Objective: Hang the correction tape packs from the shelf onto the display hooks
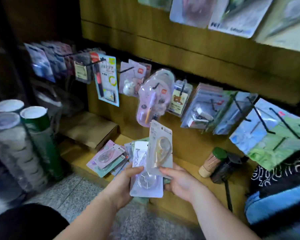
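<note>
My left hand (126,181) grips a stack of correction tape packs (145,184), the top one pale lilac with a clear blister. My right hand (177,181) pinches a grey-white pack with a beige tape dispenser (161,146) by its lower edge and holds it upright above the stack. More packs (107,158), pink, green and lilac, lie fanned on the low wooden shelf (189,153). Black display hooks (260,116) stick out of the wooden panel above, most of them carrying packaged goods. A lilac blister pack (154,99) hangs right above the raised pack.
Tall tubes with white lids (16,132) stand on the floor at left. A brown cardboard box (88,129) sits behind the loose packs. A green-capped wooden cylinder (213,161) and dark items lie on the shelf at right, next to a blue bag (275,203).
</note>
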The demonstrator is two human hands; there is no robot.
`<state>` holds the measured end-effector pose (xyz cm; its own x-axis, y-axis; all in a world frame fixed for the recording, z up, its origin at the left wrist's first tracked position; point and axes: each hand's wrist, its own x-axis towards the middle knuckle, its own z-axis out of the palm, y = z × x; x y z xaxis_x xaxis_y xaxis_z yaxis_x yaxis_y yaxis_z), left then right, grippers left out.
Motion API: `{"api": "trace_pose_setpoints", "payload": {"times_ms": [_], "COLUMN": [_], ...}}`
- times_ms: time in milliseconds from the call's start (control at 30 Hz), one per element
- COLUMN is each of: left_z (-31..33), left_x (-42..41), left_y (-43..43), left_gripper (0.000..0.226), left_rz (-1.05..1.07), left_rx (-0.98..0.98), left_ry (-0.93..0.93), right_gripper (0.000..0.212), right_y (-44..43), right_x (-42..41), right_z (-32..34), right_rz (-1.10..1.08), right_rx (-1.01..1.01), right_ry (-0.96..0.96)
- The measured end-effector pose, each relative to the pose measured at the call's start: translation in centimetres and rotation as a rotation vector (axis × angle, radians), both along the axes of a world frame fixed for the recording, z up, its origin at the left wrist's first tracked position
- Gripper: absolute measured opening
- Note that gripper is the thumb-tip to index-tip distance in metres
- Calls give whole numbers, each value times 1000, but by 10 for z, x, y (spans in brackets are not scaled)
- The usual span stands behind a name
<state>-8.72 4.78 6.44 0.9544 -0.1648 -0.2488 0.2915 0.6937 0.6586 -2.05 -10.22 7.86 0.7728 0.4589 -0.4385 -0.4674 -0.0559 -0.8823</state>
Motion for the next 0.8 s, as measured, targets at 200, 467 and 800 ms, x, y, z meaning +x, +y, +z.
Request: {"api": "trace_pose_setpoints", "payload": {"times_ms": [200, 467, 800], "left_z": [80, 171, 228], "left_x": [-39, -64, -76], "left_y": [1, -3, -25], "left_gripper": [41, 45, 39], "left_rz": [117, 162, 186], "left_rx": [164, 319, 414], "left_ry": [-170, -383, -483], "right_gripper": [22, 14, 11], "right_y": [9, 8, -10], "right_x": [-36, -56, -77], "right_z": [91, 178, 249], "right_rz": [7, -50, -183], "right_rx": [65, 148, 119], "right_ry": [-194, -336, -649]}}
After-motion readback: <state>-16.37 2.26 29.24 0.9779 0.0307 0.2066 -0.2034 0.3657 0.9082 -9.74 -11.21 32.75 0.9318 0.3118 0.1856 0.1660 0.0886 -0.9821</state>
